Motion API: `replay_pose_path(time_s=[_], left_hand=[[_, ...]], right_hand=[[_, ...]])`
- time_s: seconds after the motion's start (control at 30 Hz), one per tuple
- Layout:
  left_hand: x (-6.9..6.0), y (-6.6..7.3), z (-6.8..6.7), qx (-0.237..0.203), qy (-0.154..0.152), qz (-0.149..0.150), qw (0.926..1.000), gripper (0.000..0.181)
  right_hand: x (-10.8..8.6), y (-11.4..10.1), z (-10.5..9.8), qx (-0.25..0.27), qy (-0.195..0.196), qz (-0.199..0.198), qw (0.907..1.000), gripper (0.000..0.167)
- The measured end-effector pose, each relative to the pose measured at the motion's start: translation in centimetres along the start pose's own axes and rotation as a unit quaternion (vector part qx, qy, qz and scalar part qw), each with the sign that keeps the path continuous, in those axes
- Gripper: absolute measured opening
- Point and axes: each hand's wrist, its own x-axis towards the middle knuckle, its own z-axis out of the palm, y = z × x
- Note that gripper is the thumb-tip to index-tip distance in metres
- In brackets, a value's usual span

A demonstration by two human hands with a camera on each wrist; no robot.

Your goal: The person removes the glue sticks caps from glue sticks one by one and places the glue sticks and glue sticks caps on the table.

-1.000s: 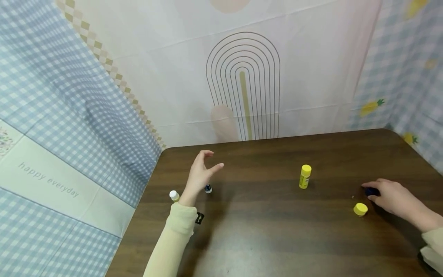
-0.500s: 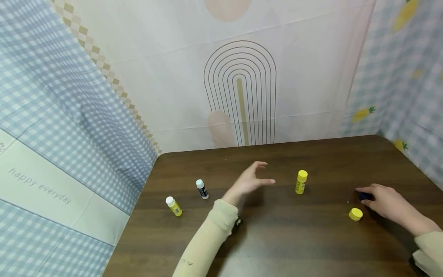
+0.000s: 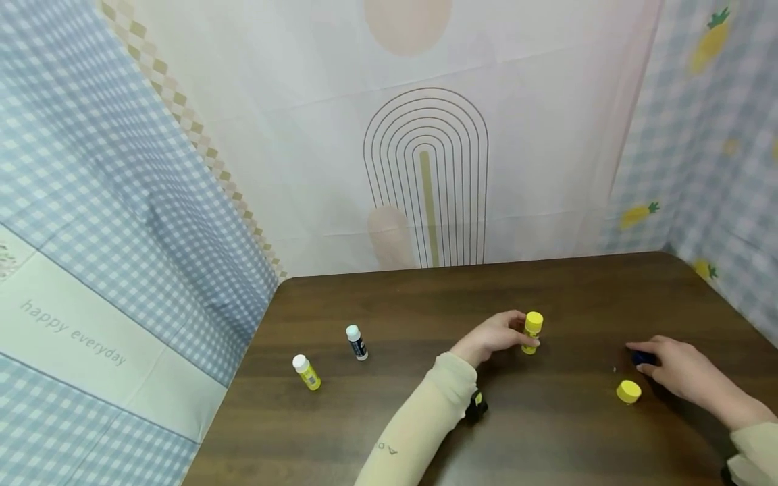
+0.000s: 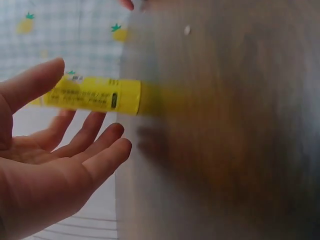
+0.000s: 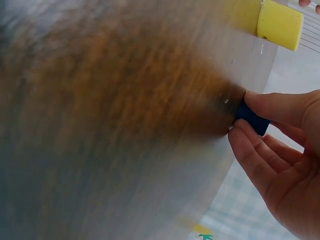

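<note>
A yellow glue stick [image 3: 531,341] with a yellow cap stands upright toward the right of the table. My left hand [image 3: 497,333] is at it from the left. In the left wrist view the thumb lies across the near side of the tube and fingertips pass behind it; how firmly they press cannot be told. Farther right, my right hand [image 3: 681,364] pinches a small dark blue cap [image 5: 251,119] between thumb and fingers, low at the tabletop. A short yellow cap [image 3: 629,392] sits beside that hand, apart from it.
On the left of the brown table [image 3: 395,297] stand a yellow tube with a white cap [image 3: 306,372] and a dark blue tube with a white cap [image 3: 357,343]. A white printed cloth [image 3: 328,148] hangs behind the table; blue checked cloth [image 3: 146,202] hangs at the sides.
My left hand has travelled right, away from the two white-capped tubes, and reached the yellow glue stick. The right hand stays with the blue cap. The head view has tilted up a little.
</note>
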Motion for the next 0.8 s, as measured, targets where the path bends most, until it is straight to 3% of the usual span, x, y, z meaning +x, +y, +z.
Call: replay_pose_path(time_s=[0.27,0.8], left_hand=[[-0.4,0.1,1.7,-0.001,0.014,-0.031,0.9994,0.026],[-0.7,-0.1,2.3,-0.006,0.053,-0.039,0.9978,0.024]], right_hand=[[-0.3,-0.1,0.3,0.005,0.004,-0.01,0.9999,0.044],[0.0,-0.1,0.6,-0.012,0.026,-0.004,0.9996,0.044]])
